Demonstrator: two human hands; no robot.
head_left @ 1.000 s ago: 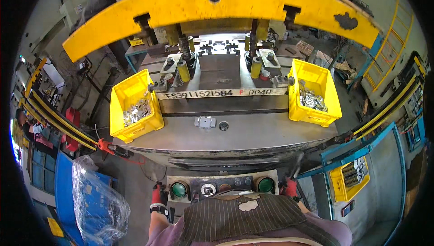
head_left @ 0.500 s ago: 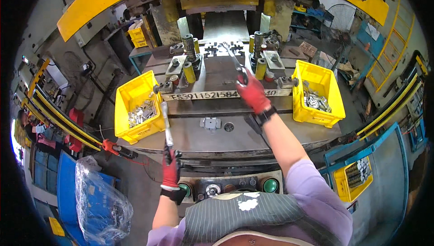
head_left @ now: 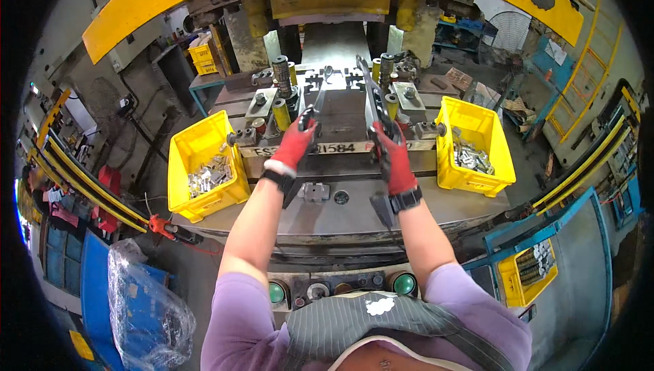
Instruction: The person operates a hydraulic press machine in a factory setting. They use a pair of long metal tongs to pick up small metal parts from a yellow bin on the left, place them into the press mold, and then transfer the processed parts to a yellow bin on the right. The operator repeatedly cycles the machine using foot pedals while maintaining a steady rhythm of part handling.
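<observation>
Both my hands wear red gloves and reach forward over the press bed. My left hand [head_left: 298, 142] is closed on a long slim metal tool [head_left: 321, 96], which looks like tongs. Its tip is over the left part of the brightly lit die [head_left: 335, 79]. My right hand [head_left: 394, 158] grips a similar long tool [head_left: 370, 90], darker, with two arms visible. Its tip points at the die's right side. Whether either tip pinches a part is too small to tell. A flat metal part [head_left: 314, 192] lies on the near bed ledge, below my left wrist.
Yellow bins [head_left: 238, 179] [head_left: 508, 175] with metal parts stand left and right on the bed. Guide posts [head_left: 281, 78] [head_left: 386, 69] flank the die under the yellow press beam [head_left: 327, 3]. Green buttons [head_left: 405, 284] sit on the panel before me.
My left hand has swung forward and right from near the left bin to the die, carrying its tool. My right hand has shifted slightly back and right, its tool tip moving right.
</observation>
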